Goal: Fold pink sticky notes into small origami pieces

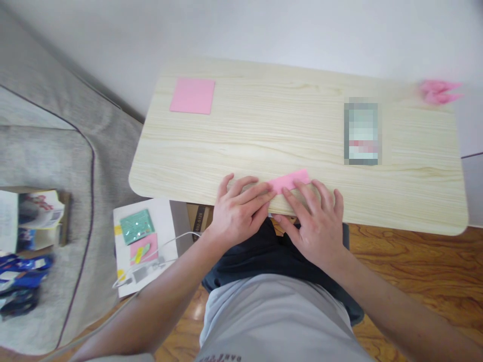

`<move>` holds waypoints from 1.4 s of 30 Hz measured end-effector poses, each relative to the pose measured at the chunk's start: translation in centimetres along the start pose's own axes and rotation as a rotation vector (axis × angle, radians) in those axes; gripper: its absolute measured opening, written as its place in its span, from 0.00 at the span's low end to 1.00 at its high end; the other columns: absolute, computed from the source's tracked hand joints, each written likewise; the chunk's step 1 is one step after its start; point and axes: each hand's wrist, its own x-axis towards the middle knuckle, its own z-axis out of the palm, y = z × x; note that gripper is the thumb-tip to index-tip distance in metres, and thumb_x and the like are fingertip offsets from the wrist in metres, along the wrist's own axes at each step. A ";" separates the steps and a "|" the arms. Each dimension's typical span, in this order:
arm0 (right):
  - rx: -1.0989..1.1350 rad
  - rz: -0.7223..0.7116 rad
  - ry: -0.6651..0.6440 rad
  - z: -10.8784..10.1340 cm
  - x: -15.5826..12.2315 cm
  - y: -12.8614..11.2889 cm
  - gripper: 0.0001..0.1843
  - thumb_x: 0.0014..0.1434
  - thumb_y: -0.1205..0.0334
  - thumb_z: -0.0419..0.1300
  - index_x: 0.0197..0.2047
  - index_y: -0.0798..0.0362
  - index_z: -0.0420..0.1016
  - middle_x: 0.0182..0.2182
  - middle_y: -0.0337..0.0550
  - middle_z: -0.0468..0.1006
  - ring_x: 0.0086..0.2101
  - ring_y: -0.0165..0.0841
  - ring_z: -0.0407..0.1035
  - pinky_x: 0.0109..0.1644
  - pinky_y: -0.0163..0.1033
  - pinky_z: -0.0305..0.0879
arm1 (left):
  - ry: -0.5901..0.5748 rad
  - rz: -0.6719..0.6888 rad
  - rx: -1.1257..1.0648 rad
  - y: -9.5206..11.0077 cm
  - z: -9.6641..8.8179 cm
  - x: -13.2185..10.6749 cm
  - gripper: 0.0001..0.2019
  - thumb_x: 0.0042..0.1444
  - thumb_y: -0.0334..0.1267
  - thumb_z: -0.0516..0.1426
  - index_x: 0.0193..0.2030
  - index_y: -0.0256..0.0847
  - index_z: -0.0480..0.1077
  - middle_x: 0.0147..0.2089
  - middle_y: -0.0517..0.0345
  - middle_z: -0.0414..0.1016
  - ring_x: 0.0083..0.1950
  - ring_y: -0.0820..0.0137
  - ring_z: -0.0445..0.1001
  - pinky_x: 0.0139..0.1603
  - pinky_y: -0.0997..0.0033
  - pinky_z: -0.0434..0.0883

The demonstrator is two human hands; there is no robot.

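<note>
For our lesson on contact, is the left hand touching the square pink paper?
Apart: the head view shows tabletop between the left hand and square pink paper.

left grip: palm down | right grip: palm down | forearms: angled inward

Pink paper strip, narrow, slanted, at table's near edge.

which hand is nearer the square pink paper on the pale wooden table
Left: the left hand is right of the square pink paper, nearer the wearer; the right hand, farther right.
</note>
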 end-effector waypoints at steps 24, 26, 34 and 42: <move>-0.044 -0.009 0.105 0.5 -0.3 3.4 0.39 0.71 0.40 0.55 0.78 0.48 0.55 0.72 0.50 0.65 0.71 0.58 0.53 0.72 0.69 0.44 | 0.014 -0.006 0.016 0.4 -0.3 -1.1 0.17 0.68 0.39 0.59 0.61 0.58 0.76 0.64 0.62 0.78 0.70 0.58 0.71 0.75 0.41 0.51; -0.054 -0.011 0.107 0.5 -0.4 3.3 0.39 0.71 0.40 0.54 0.78 0.48 0.55 0.72 0.50 0.65 0.71 0.57 0.52 0.72 0.68 0.44 | 0.015 -0.010 0.018 0.4 -0.3 -1.2 0.17 0.68 0.39 0.58 0.61 0.58 0.76 0.65 0.63 0.78 0.70 0.58 0.71 0.76 0.42 0.51; -0.080 0.000 0.150 0.6 -0.7 3.0 0.37 0.71 0.40 0.54 0.75 0.49 0.60 0.71 0.50 0.67 0.71 0.56 0.52 0.72 0.65 0.44 | 0.022 -0.155 0.005 1.9 -0.6 0.0 0.18 0.66 0.43 0.59 0.62 0.53 0.75 0.64 0.61 0.78 0.66 0.58 0.71 0.71 0.48 0.59; 0.019 0.021 0.213 -0.2 1.0 2.9 0.28 0.68 0.47 0.60 0.68 0.47 0.70 0.64 0.52 0.73 0.62 0.53 0.61 0.64 0.60 0.56 | 0.093 -0.237 0.018 3.2 0.4 1.5 0.12 0.63 0.38 0.60 0.52 0.49 0.77 0.58 0.56 0.79 0.59 0.55 0.71 0.61 0.49 0.63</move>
